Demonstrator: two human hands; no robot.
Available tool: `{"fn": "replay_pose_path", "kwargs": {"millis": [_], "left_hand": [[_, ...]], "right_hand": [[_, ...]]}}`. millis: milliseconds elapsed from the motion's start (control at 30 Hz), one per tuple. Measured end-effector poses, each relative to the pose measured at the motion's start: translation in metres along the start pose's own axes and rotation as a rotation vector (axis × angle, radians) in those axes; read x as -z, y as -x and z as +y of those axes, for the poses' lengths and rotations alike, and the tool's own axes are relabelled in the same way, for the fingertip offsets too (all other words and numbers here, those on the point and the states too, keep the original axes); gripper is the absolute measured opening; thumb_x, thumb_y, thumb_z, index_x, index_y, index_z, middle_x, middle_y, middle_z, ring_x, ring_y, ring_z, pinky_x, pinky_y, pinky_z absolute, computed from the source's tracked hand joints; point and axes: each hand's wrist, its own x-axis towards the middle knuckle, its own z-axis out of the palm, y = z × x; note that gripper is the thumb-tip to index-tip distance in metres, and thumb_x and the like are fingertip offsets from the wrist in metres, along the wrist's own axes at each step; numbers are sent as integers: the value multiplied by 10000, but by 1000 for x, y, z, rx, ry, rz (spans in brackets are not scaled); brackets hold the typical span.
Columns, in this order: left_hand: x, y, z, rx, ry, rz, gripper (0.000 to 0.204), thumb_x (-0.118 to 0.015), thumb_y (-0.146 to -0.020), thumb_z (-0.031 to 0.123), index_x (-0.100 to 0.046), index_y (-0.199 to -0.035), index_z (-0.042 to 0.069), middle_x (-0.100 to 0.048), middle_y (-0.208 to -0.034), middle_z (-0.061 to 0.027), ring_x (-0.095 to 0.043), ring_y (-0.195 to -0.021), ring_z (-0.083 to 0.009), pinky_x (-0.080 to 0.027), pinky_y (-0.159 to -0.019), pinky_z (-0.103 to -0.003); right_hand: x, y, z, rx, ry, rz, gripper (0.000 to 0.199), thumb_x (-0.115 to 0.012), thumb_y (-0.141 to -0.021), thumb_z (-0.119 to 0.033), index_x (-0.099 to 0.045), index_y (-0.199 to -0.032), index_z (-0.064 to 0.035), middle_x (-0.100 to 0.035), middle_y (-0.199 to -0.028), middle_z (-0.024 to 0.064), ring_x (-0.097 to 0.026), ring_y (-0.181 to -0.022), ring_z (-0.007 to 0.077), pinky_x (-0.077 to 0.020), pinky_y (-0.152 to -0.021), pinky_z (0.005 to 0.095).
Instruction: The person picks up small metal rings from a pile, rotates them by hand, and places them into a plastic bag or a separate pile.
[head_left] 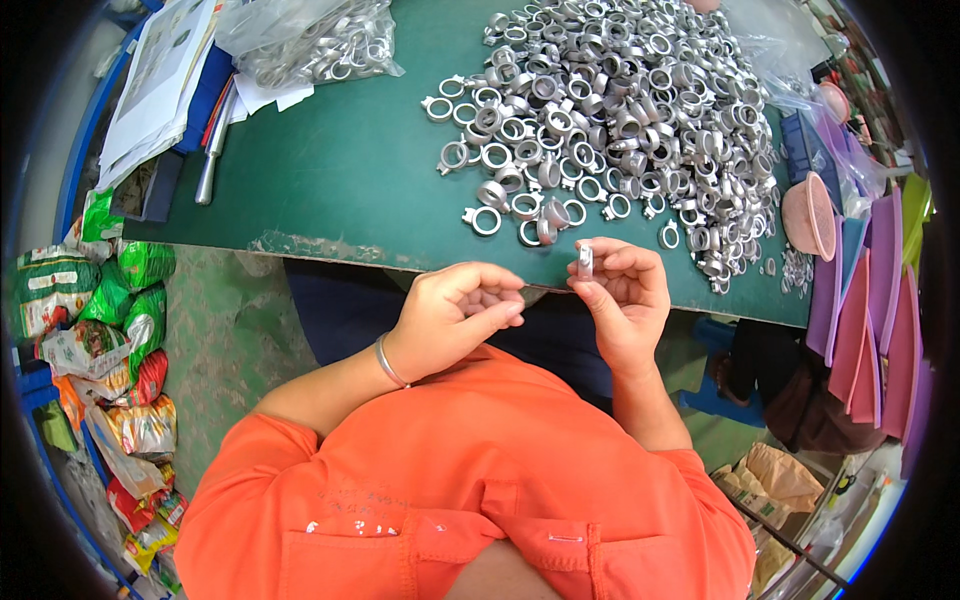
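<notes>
My right hand pinches a small silver metal ring between thumb and fingers, just above the table's near edge. It is seen edge-on. To its left, my left hand is closed, its thumb and fingertips drawn together. Whatever may be in that pinch is too small to make out. The two hands are apart, in front of my orange shirt. Beyond them a large heap of similar metal rings, many with a small lug on the side, spreads over the green table. A few loose rings lie nearest my hands.
A clear plastic bag of rings sits at the back left, near papers and a metal-handled tool. Pink and purple plastic bins and a pink bowl stand at right. Colourful packages fill shelving at left.
</notes>
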Motion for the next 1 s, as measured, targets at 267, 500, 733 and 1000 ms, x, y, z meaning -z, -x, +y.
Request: {"fn": "replay_pose_path", "kwargs": {"millis": [267, 500, 733, 1000], "left_hand": [[1, -11, 8, 373, 773, -83, 361, -439, -883, 62, -445, -1228, -46, -575, -1117, -186, -593, -1016, -266, -511, -838, -368], [4, -8, 8, 372, 838, -62, 211, -459, -860, 107, -533, -1023, -4, -590, -936, -126, -572, -789, -176, -487, -638, -284], [7, -10, 1, 377, 757, 34, 107, -496, -865, 92, -560, -909, 17, -596, -779, -101, -497, -585, -118, -369, -468, -224], [6, -11, 1, 378, 742, 85, 102, -500, -873, 89, -567, -913, 23, -618, -728, -113, -490, -530, -111, -362, -430, -215]], "right_hand": [[-7, -7, -1, 489, 755, -272, 207, -568, -732, 130, -606, -890, 2, -620, -884, 145, -602, -819, 271, -483, -722, 329], [-9, -43, 12, 234, 1104, -112, 147, -670, -755, -39, -603, -886, -31, -536, -845, 98, -533, -741, 236, -438, -626, 323], [6, -27, 13, 11, 190, -113, 138, -610, -766, 98, -585, -861, 1, -573, -1056, 123, -605, -909, 203, -493, -783, 299], [20, -14, 13, -72, -173, -137, 327, -578, -779, 133, -452, -1034, -30, -563, -1128, 224, -601, -962, 223, -500, -832, 333]]}}
